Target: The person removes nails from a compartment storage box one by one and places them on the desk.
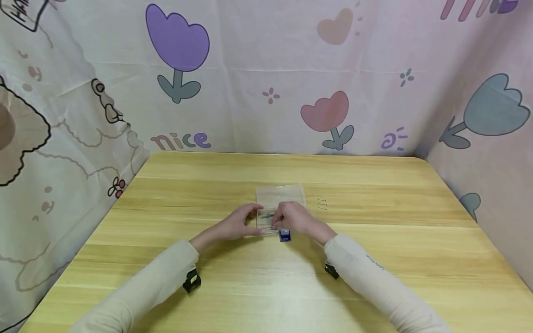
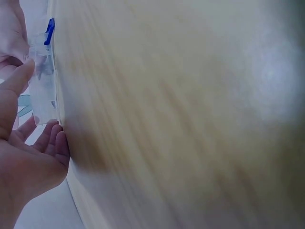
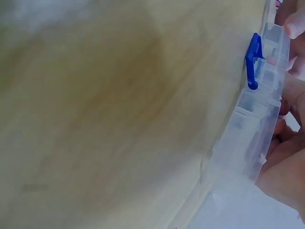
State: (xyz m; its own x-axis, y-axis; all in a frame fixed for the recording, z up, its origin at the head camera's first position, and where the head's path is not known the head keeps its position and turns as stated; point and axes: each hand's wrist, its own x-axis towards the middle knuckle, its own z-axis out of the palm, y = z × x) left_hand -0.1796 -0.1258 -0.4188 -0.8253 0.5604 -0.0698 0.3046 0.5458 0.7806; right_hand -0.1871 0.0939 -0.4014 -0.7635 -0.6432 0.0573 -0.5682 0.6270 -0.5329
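The wooden surface (image 1: 374,259) carries a clear plastic box (image 1: 280,203) near its middle, with a blue latch (image 1: 285,236) on the edge nearest the person. A few thin dark pins (image 1: 322,204) lie just to the right of the box, apart from it.

Both hands meet at the near edge of the box. The left hand (image 1: 238,224) comes in from the left with its fingers curled round that side of the box; in the left wrist view the fingertips (image 2: 53,138) lie against the clear wall while the thumb rests higher up. The right hand (image 1: 294,218) covers the right near corner, fingers bent over the rim just above the latch; the right wrist view shows the compartments of the box (image 3: 257,129) and the latch (image 3: 253,61) sticking out from its side.

Judging by this, the work is at the latch and lid. It would go best with the left hand bracing the box flat, so it cannot slide, and the right working the latch gently, keeping the box level so small contents stay in their compartments.
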